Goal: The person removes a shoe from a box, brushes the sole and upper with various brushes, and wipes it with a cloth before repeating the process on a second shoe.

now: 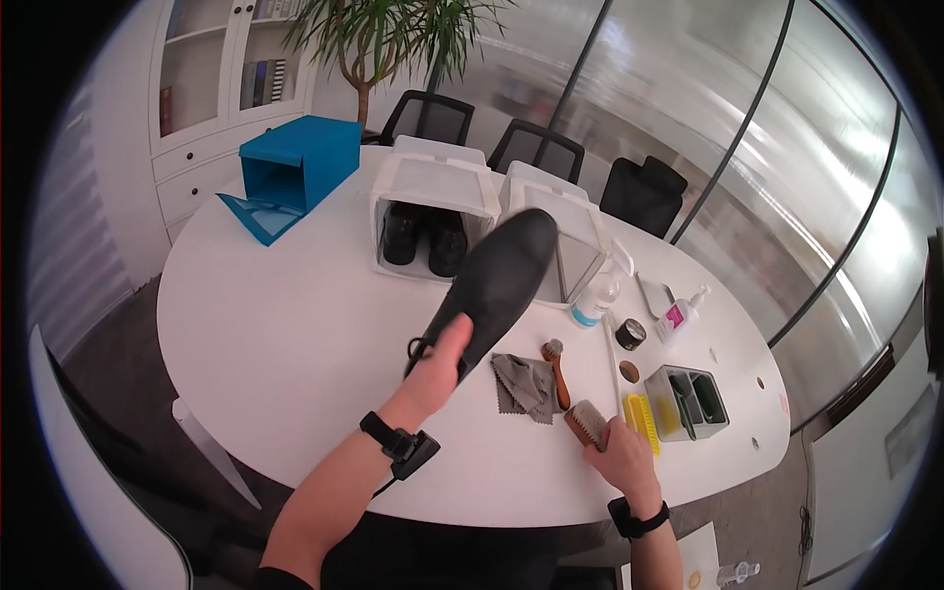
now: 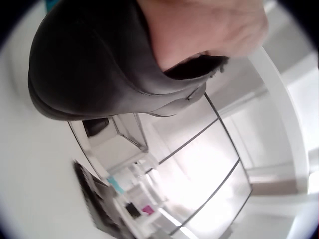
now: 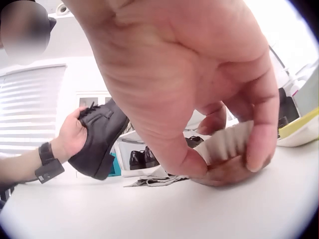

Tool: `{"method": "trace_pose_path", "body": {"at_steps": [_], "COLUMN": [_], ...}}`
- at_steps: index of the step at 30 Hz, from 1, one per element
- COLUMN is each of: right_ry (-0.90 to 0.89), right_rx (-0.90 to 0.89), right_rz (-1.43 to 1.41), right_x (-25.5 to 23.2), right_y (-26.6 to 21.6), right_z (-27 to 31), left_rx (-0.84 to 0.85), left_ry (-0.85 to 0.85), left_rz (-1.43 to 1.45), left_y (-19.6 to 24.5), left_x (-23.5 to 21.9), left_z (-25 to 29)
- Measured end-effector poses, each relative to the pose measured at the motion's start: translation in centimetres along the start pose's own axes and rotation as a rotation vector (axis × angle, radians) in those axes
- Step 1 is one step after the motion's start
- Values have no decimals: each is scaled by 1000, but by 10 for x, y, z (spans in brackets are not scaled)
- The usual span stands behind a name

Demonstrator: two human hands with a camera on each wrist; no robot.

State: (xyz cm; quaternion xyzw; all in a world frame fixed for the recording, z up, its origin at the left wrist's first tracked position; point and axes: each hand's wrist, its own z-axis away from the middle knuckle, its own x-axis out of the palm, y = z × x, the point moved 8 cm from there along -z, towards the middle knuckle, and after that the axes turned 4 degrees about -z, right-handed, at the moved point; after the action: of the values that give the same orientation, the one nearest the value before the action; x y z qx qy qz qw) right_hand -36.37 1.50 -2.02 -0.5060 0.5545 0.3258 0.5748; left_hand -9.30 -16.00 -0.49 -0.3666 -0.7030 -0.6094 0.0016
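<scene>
My left hand (image 1: pixel 433 382) grips a black lace-up shoe (image 1: pixel 503 273) above the table, its sole side toward the head camera. From the left wrist view the fingers reach into the opening of the shoe (image 2: pixel 89 64). My right hand (image 1: pixel 626 460) pinches a wooden shoe brush (image 1: pixel 587 423) at the table's near right. In the right wrist view, thumb and fingertips press on the wooden back of the brush (image 3: pixel 224 172), low over the tabletop, bristles up. A grey cloth (image 1: pixel 526 385) and a small round-headed brush (image 1: pixel 558 372) lie just beyond it.
Behind the shoe stand two white boxes, one (image 1: pixel 433 187) with black shoes inside. A blue box (image 1: pixel 303 167) is far left. To the right are a spray bottle (image 1: pixel 596 298), a black jar (image 1: pixel 630 334), a pump bottle (image 1: pixel 680 317), a yellow brush (image 1: pixel 641 423) and a grey caddy (image 1: pixel 688 401).
</scene>
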Motion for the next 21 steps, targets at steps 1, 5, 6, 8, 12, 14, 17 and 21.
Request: {"method": "trace_pose_path", "body": {"at_steps": [1,5,6,8,12,14,17,21], "right_ry": [2,131,179,51,-179,-115,-26,-15], "right_rx": [0,-23,-50,-35,97,75,111,166], "right_rz": [2,-79,-36,-17,-50,-60,-137,-281], "right_x": [0,-1,-4,-4,8,14,2,-9], "right_y": [-1,7,5,4,4,11,5,14], "right_z": [0,5,6,7,5,5,6,11], "left_rx": [53,131,132,-14,-124,-232,-142,-268], "left_ry": [41,-67,-71,-191,-262,-311,-299,-355], "left_rz": [-450,-1018,-1015,-1251,-1298,-1299,-1328,-1124], "left_y": [6,25,24,7,10,-13,-31,-16], "left_x": [-1,22,22,22,22,14,11,27], "left_z": [4,19,18,19,19,18,21,21]}}
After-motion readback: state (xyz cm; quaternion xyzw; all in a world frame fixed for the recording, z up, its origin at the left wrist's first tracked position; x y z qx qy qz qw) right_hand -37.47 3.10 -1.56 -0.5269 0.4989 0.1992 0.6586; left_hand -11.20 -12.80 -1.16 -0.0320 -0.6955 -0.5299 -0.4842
